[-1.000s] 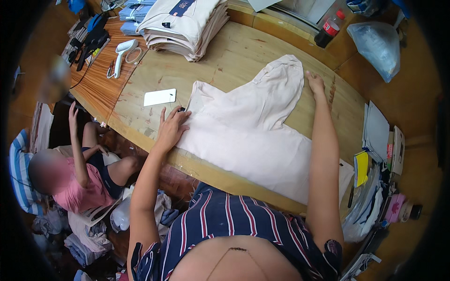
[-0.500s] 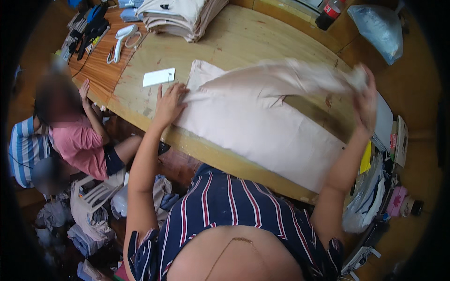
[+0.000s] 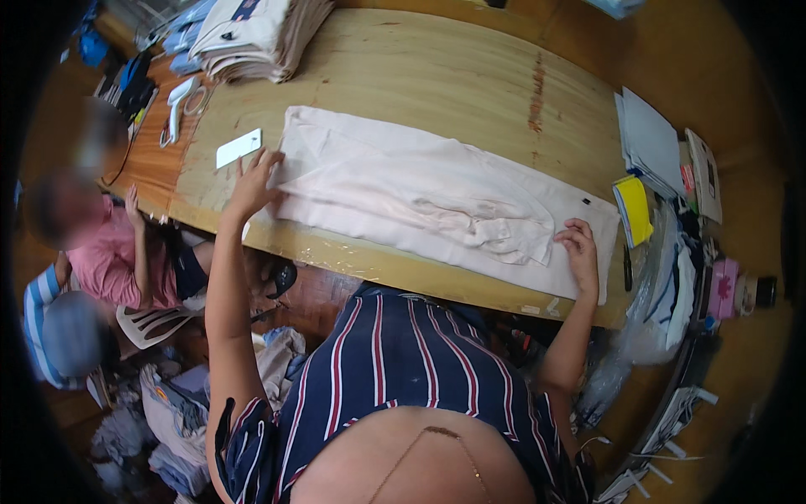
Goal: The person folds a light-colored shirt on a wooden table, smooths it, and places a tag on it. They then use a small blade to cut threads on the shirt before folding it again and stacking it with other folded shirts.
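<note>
The cloth [image 3: 437, 197] under my fingers is pale pink, my shirt [image 3: 403, 370] navy with red-and-white stripes, the table [image 3: 437, 76] yellowish wood.

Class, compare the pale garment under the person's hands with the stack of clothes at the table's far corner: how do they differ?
The pale garment lies spread in a long flat strip; the stack of clothes is folded and piled. The left hand and right hand touch the garment; nothing touches the stack. Both rest on the wooden table.

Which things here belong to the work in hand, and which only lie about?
In the work:
- pale pink garment, spread flat
- left hand, pressing its left end
- right hand, on its right end

Lying about:
- white phone
- stack of folded clothes
- papers
- yellow pad
</note>
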The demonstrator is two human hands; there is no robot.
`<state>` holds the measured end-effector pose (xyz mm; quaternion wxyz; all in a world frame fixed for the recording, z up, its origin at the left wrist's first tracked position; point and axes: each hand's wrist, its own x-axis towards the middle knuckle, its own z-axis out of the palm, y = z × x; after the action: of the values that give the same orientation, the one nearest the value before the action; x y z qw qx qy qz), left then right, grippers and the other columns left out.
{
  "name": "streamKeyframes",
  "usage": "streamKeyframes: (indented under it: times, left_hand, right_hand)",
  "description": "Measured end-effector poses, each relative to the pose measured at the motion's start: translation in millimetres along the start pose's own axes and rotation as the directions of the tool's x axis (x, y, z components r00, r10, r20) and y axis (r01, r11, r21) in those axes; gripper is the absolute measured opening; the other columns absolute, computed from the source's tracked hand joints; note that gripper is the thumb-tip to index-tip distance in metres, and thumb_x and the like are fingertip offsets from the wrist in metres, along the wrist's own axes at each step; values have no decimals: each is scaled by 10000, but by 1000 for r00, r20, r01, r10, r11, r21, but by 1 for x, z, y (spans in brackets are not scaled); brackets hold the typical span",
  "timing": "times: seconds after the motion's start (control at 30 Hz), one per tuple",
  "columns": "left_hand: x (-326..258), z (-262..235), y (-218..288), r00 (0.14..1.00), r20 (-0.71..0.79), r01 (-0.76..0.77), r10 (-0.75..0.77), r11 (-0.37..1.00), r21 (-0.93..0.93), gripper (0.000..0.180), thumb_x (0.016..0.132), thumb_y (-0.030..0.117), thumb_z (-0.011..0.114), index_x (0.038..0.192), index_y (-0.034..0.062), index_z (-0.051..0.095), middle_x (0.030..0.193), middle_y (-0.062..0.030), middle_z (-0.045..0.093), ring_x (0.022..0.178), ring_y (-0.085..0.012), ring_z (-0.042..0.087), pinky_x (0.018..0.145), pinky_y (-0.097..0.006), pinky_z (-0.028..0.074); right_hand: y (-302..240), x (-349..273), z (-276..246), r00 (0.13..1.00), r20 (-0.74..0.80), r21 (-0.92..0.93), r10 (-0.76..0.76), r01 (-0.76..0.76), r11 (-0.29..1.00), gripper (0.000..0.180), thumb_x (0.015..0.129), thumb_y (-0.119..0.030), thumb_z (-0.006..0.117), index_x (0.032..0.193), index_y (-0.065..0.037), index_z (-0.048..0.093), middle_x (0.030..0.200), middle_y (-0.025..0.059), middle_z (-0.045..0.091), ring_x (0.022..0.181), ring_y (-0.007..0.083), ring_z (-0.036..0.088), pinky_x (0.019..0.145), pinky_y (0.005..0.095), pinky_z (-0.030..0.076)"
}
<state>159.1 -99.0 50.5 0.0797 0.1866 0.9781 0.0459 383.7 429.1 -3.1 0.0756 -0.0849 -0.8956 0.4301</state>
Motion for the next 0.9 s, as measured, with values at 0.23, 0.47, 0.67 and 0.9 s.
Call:
streamKeyframes:
  times: [0.23, 0.47, 0.67, 0.9]
  left_hand:
    - [2, 42, 155, 900, -229, -380, 370, 925, -1, 630, 740, 408, 544, 1301, 249, 304, 1382, -38, 223, 1281, -281, 151, 999, -537, 66]
    - [3, 56, 115, 948, -117, -283, 295, 953, 112, 508, 797, 397, 468, 1270, 247, 361, 1370, -48, 248, 1273, -292, 173, 988, -550, 69]
    - [-2, 50, 256, 693, -231, -719, 683, 630, -295, 552, 774, 328, 511, 1259, 121, 352, 1330, -102, 310, 1248, -253, 257, 1009, -452, 171]
    - [20, 72, 273, 708, -35, -393, 706, 352, -849, 592, 866, 460, 340, 1290, 51, 284, 1308, -120, 334, 1198, -244, 329, 990, -375, 249]
  right_hand:
    - [16, -79, -8, 498, -804, -371, 324, -847, 382, 394, 707, -280, 653, 1016, -54, 558, 1014, 156, 479, 975, 310, 450, 831, 393, 374]
    - [7, -82, 33, 663, -675, -179, 323, -572, 800, 330, 685, -213, 669, 877, 31, 557, 860, 161, 556, 823, 321, 517, 748, 364, 411]
    - [0, -84, 35, 550, -532, 677, 644, -181, 714, 258, 725, -32, 631, 940, 52, 516, 882, 97, 576, 787, 181, 530, 726, 275, 422]
    - [-99, -17, 40, 668, -733, 44, 129, -143, 989, 231, 706, 41, 576, 935, 28, 546, 899, 83, 587, 825, 192, 549, 757, 279, 425]
